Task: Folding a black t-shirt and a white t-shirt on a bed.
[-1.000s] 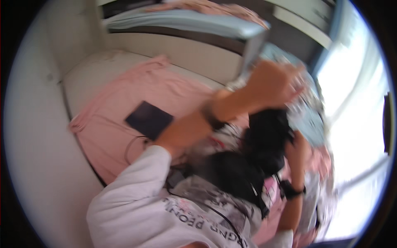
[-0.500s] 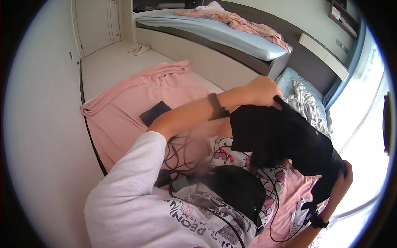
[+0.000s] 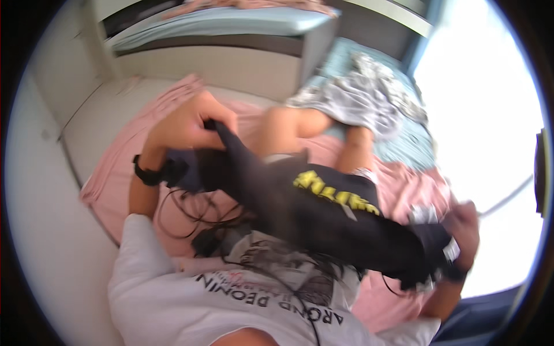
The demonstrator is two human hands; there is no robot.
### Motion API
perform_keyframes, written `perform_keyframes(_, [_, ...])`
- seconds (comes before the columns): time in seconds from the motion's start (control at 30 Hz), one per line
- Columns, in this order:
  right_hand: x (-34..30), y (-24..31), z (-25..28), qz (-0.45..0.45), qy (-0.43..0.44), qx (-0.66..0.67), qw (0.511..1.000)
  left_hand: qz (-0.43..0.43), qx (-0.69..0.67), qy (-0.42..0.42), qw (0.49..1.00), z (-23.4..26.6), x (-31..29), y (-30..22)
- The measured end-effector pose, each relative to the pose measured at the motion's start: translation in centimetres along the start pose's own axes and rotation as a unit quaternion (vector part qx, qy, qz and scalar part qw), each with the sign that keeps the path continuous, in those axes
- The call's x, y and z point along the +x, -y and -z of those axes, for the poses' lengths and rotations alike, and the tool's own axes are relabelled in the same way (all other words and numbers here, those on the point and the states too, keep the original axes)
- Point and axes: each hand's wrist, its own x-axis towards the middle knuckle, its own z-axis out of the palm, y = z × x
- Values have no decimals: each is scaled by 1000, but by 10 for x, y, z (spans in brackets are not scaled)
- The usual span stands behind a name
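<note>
A black garment (image 3: 323,225) with yellow lettering is stretched across my lap between both hands. Its exact kind is hard to make out through the folds and blur. My left hand (image 3: 199,121) is closed on one end, raised higher. At the opposite end, lower down, my right hand (image 3: 461,233) grips the cloth, blurred by motion; a small white tag (image 3: 451,249) shows beside it. Each wrist wears a black band. Past the garment, my bare legs (image 3: 280,131) extend forward, partly hidden by it.
A pink blanket (image 3: 124,167) covers the surface under me. Black cables (image 3: 179,222) and a dark adapter (image 3: 205,242) lie near my left side. Ahead are a grey-white crumpled cloth (image 3: 369,101) on light-blue bedding (image 3: 415,144) and a raised bed (image 3: 231,24). A bright window stands right.
My left hand has swung left and the garment now spans between my hands, its yellow lettering showing. The view has turned right and downward, bringing my legs into sight.
</note>
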Motion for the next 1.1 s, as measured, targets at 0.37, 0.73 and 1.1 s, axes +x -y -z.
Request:
perform_keyframes(0.37, [306,43,10,317,-173,-298,884,-68,169,-485,855,86,218,159])
perform_keyframes(0.73, [122,-53,9,324,-53,-404,854,-227,609,-264,713,-32,74,76])
perform_keyframes(1.1, [-24,-101,-43,91,206,-311,923,274,202,-16,940,-169,-118,65])
